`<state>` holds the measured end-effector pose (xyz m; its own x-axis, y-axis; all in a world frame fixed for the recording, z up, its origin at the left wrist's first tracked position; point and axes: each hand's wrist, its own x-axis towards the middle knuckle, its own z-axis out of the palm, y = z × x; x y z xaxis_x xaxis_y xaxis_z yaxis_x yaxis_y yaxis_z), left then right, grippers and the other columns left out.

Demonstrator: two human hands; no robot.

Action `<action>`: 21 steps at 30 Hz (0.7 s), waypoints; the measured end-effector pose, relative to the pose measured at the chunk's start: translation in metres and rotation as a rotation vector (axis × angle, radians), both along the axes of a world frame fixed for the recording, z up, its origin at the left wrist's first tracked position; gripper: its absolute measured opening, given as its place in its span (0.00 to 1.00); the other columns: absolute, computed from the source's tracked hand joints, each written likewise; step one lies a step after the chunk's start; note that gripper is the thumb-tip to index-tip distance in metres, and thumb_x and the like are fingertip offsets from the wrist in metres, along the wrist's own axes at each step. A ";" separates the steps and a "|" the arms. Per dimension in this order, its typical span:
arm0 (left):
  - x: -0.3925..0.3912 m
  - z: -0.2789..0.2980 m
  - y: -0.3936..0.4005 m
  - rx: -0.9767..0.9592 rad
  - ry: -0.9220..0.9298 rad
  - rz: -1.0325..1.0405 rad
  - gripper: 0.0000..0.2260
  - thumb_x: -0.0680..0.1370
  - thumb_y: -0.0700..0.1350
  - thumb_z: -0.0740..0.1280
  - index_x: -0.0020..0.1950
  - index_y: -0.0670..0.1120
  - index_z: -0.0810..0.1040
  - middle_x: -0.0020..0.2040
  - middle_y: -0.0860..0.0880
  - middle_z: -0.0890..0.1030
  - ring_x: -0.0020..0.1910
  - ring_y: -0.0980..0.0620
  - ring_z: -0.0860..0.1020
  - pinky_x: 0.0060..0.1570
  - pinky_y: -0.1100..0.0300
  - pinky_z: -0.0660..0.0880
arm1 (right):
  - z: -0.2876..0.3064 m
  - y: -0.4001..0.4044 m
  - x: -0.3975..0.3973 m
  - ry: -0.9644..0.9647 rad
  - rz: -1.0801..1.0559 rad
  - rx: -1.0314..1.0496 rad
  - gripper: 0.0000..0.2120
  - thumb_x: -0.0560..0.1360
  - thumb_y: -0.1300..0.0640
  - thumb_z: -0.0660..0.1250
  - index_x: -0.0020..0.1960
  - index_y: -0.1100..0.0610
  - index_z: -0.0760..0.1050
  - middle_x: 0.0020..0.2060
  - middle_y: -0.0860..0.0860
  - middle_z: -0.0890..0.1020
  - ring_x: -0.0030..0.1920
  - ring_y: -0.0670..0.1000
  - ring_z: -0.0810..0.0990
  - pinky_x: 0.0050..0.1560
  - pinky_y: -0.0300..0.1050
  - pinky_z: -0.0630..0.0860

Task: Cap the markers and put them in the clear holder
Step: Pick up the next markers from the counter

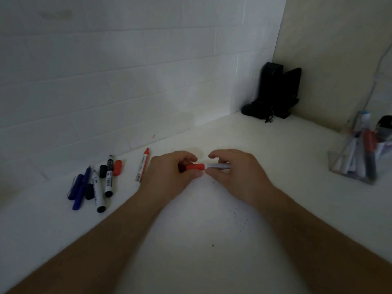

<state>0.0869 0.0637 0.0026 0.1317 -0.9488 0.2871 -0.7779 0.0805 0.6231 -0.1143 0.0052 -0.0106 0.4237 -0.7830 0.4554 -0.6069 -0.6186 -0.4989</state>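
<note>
A red marker [212,166] lies level between my hands above the white table. My left hand [169,175] pinches its red cap [195,167], which sits on the marker's end. My right hand [237,172] grips the white barrel. At the left lie an uncapped red marker [142,165], a loose red cap [117,167], two black markers [109,177], loose black caps [103,171] and blue pens [81,189]. The clear holder [356,158] stands at the far right with several markers in it.
A black stand [273,92] occupies the back corner where the white brick wall meets the beige wall. A dark object [385,126] sits behind the holder. Small dark specks [237,215] dot the white table [201,240] in front of my hands.
</note>
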 end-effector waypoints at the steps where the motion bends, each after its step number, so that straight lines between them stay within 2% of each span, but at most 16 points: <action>1: 0.001 0.000 0.000 0.005 0.007 0.006 0.12 0.71 0.55 0.77 0.52 0.59 0.82 0.43 0.61 0.84 0.44 0.66 0.80 0.48 0.72 0.72 | 0.001 0.001 0.000 -0.008 0.012 -0.007 0.13 0.74 0.44 0.73 0.57 0.47 0.82 0.43 0.44 0.81 0.42 0.42 0.77 0.45 0.35 0.73; 3: 0.006 -0.001 -0.003 0.021 -0.004 -0.034 0.08 0.74 0.52 0.75 0.52 0.60 0.82 0.42 0.61 0.83 0.43 0.66 0.79 0.47 0.70 0.72 | 0.001 -0.001 -0.001 0.009 0.012 -0.050 0.11 0.74 0.45 0.73 0.54 0.48 0.83 0.42 0.45 0.82 0.41 0.42 0.77 0.46 0.36 0.74; 4: 0.008 -0.002 -0.003 0.027 -0.001 -0.058 0.07 0.75 0.53 0.73 0.53 0.60 0.82 0.42 0.62 0.83 0.43 0.67 0.79 0.52 0.66 0.74 | 0.001 -0.003 -0.001 0.020 0.009 -0.065 0.10 0.74 0.45 0.73 0.52 0.49 0.84 0.41 0.45 0.82 0.41 0.43 0.78 0.46 0.35 0.74; 6: 0.010 -0.004 -0.005 0.035 -0.003 -0.066 0.09 0.74 0.60 0.67 0.53 0.63 0.80 0.42 0.66 0.82 0.43 0.70 0.78 0.64 0.48 0.73 | 0.001 -0.004 -0.002 0.015 0.004 -0.076 0.10 0.75 0.45 0.73 0.51 0.50 0.85 0.42 0.46 0.83 0.42 0.43 0.78 0.46 0.32 0.72; 8: 0.010 -0.004 -0.006 0.030 -0.004 -0.061 0.11 0.72 0.63 0.64 0.51 0.65 0.79 0.42 0.69 0.81 0.43 0.70 0.78 0.67 0.36 0.68 | 0.001 -0.003 -0.002 0.002 0.007 -0.079 0.10 0.75 0.45 0.73 0.51 0.50 0.85 0.42 0.46 0.83 0.42 0.44 0.79 0.47 0.39 0.76; 11: 0.007 -0.003 -0.006 -0.004 0.038 -0.081 0.05 0.73 0.56 0.68 0.47 0.62 0.81 0.40 0.68 0.82 0.43 0.70 0.78 0.67 0.33 0.67 | 0.002 0.000 0.001 -0.016 0.012 -0.055 0.09 0.74 0.45 0.74 0.50 0.49 0.86 0.42 0.46 0.84 0.42 0.48 0.81 0.46 0.51 0.79; 15: 0.010 -0.005 -0.005 -0.032 0.054 -0.075 0.05 0.75 0.50 0.70 0.46 0.61 0.81 0.43 0.73 0.80 0.45 0.70 0.78 0.69 0.33 0.65 | 0.001 0.001 0.008 -0.033 0.017 0.005 0.08 0.73 0.46 0.75 0.49 0.47 0.86 0.40 0.46 0.83 0.41 0.47 0.80 0.46 0.52 0.78; 18: 0.010 -0.007 -0.006 -0.043 0.065 -0.072 0.06 0.76 0.46 0.71 0.47 0.59 0.82 0.43 0.72 0.80 0.46 0.69 0.78 0.70 0.33 0.64 | -0.002 -0.001 0.009 -0.045 0.026 0.015 0.07 0.73 0.45 0.74 0.48 0.46 0.85 0.40 0.45 0.82 0.41 0.46 0.79 0.45 0.52 0.77; 21: 0.007 -0.008 -0.005 -0.068 0.033 -0.055 0.05 0.77 0.49 0.71 0.48 0.60 0.81 0.40 0.68 0.82 0.46 0.70 0.78 0.75 0.35 0.53 | -0.005 -0.004 0.010 -0.060 0.014 0.008 0.07 0.74 0.47 0.73 0.50 0.48 0.85 0.42 0.46 0.81 0.43 0.48 0.79 0.47 0.53 0.78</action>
